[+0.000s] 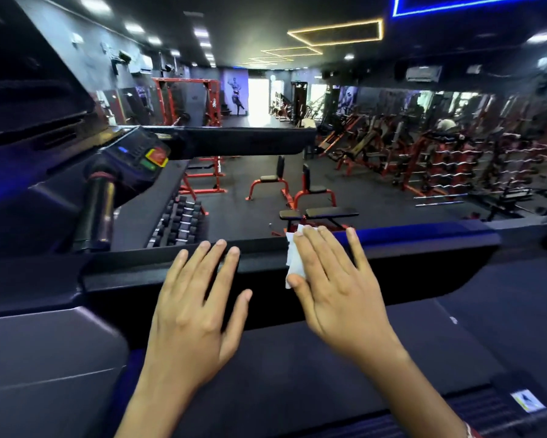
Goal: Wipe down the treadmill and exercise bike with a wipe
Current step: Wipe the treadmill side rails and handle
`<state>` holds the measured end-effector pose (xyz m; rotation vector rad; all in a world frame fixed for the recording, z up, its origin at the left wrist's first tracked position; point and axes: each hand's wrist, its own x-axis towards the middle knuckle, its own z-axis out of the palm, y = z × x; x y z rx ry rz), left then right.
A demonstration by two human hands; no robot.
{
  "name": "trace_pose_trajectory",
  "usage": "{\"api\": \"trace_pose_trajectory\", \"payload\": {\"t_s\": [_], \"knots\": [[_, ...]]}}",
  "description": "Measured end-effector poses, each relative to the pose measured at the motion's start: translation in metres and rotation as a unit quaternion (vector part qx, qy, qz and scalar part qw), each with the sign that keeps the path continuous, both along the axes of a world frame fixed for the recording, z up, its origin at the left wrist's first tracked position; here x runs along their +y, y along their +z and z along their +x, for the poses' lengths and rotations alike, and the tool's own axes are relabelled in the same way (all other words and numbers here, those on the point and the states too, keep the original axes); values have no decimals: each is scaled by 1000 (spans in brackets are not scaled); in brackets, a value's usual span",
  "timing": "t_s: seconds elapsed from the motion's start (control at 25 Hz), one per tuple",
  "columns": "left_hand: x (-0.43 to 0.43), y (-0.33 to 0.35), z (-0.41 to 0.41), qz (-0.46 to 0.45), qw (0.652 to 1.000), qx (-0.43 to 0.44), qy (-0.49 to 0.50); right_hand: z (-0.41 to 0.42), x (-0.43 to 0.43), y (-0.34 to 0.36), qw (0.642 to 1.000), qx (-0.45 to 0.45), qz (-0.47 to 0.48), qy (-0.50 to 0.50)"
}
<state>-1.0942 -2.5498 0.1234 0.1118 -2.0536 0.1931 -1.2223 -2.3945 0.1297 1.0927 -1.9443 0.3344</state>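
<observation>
At lower centre, the right hand (335, 279) is pressing the wipe (294, 263) flat on the treadmill (424, 248), grip open. The left hand (196, 298) is resting beside it, grip also open.

A gym — red weight benches (269, 178), dumbbell rack (177, 222) (racked barbells (439, 177) on the right).

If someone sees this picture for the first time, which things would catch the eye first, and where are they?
First, the two hands in the lower middle: the right hand presses a white wipe flat on the treadmill's black front cover, and the left hand rests flat beside it. Next, the console with red and green buttons at the left, and the red benches on the gym floor beyond.
</observation>
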Motion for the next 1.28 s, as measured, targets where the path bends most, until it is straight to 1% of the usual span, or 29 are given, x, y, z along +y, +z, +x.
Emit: {"api": "trace_pose_trajectory", "payload": {"t_s": [0.2, 0.4, 0.56, 0.68, 0.76, 0.88, 1.0, 1.04, 1.12, 1.2, 1.24, 1.28], "knots": [[50, 1, -54, -12, 1000, 1, -19, -51, 56, -3, 1000, -9, -12, -14], [96, 1, -101, -25, 999, 0, -26, -99, 114, -8, 998, -23, -34, -56], [122, 0, -129, -29, 999, -5, -27, -125, 146, -11, 994, -65, -64, -56], [138, 1, -142, -31, 999, -11, -29, -139, 161, -16, 983, -129, -126, -34], [144, 1, -147, -26, 999, -8, -27, -143, 166, -19, 972, -160, -170, -9], [146, 0, -147, -15, 1000, -6, -26, -126, 155, -24, 964, -147, -220, 26], [147, 0, -147, -10, 1000, -6, -26, -102, 135, -25, 967, -123, -203, 95], [147, 0, -147, -8, 1000, -7, -28, -103, 133, -20, 966, -125, -204, 99], [147, 0, -147, -4, 1000, -9, -27, -120, 132, -8, 961, -134, -239, 43], [148, -2, -148, -1, 1000, -8, -24, -129, 128, -3, 944, -157, -290, -15], [148, -2, -147, -1, 1000, -7, -22, -125, 122, -3, 940, -167, -295, -18], [148, -1, -147, -3, 1000, -9, -23, -118, 115, -5, 946, -169, -278, 0]]}}
